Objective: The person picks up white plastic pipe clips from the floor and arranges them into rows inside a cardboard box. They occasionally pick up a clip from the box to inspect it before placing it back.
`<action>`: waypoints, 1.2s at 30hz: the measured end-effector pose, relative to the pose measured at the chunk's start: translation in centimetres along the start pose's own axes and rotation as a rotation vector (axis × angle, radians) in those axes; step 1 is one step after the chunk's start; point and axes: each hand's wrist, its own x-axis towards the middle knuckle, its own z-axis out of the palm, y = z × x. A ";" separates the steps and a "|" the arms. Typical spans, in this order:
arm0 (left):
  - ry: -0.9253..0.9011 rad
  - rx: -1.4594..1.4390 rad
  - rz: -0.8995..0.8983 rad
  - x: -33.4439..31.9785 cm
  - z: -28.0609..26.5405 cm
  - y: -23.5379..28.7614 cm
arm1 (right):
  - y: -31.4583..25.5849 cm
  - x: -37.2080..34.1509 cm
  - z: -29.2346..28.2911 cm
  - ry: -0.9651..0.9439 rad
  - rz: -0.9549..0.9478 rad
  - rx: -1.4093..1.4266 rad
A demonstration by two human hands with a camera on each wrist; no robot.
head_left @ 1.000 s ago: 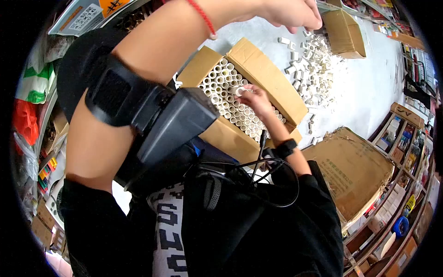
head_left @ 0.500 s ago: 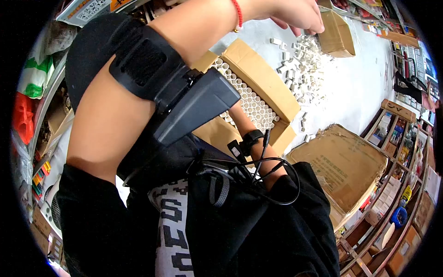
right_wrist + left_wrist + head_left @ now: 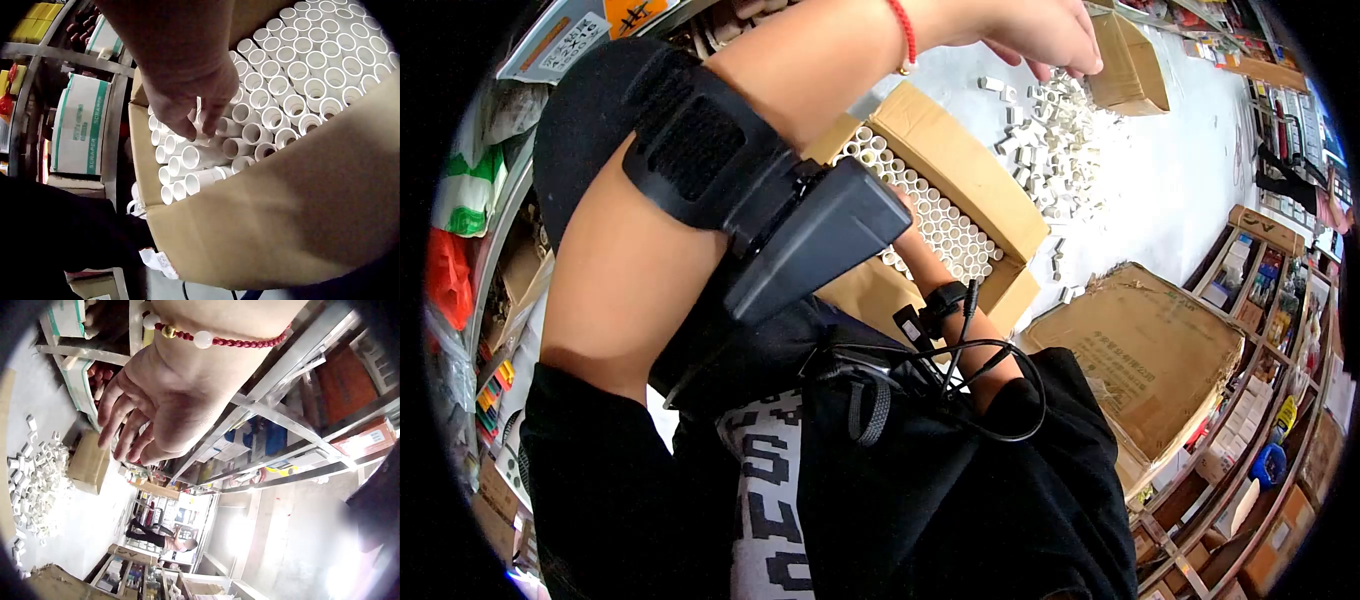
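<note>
My right hand [image 3: 197,94] reaches down into an open cardboard box [image 3: 250,231] packed with rows of short white plastic pipe fittings [image 3: 275,117]. Its thumb and fingers pinch a white pipe fitting [image 3: 204,132] near one end of the box, among fittings that lean at different angles. In the head view most of that hand [image 3: 905,205] is hidden behind the dark device on the left forearm. My left hand [image 3: 1040,38] hangs in the air beyond the box, fingers loosely bent and holding nothing. A red bracelet circles that wrist in the left wrist view, above the relaxed hand [image 3: 165,409].
A heap of loose white fittings [image 3: 1055,150] lies on the floor past the box. Behind it stands a small carton [image 3: 1128,68], and a large worn carton [image 3: 1145,355] sits at right. Stocked shelves [image 3: 1260,390] line the sides; another person [image 3: 169,540] is far off.
My right hand, seen a second ago with a white fitting above the box's middle, has moved left and down among the fittings. The left forearm has swung right, covering more of the box.
</note>
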 end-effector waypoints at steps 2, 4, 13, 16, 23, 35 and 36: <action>0.015 0.025 0.041 -0.2 0.1 -0.3 | -2.2 -0.7 -0.3 0.032 -0.003 -0.199; 0.013 -0.011 -0.003 0.2 0.3 -0.8 | -4.1 -1.3 -0.8 0.087 -0.109 -0.396; 0.050 -0.106 0.029 0.7 0.4 -2.0 | -8.7 9.1 -14.8 0.421 -0.451 -0.762; 0.055 0.000 -0.143 0.5 0.0 -0.6 | -7.7 13.6 -19.5 0.457 -0.118 -0.801; 0.024 -0.116 -0.369 0.3 -1.6 -1.7 | -3.4 19.8 -21.6 0.437 -0.027 -0.625; 0.023 -0.133 -0.332 -0.7 -1.7 -2.5 | -9.2 17.4 -15.9 0.428 -0.305 0.182; 0.013 -0.127 -0.316 -0.7 -1.6 -2.3 | -10.8 15.4 -14.9 0.358 -0.393 0.124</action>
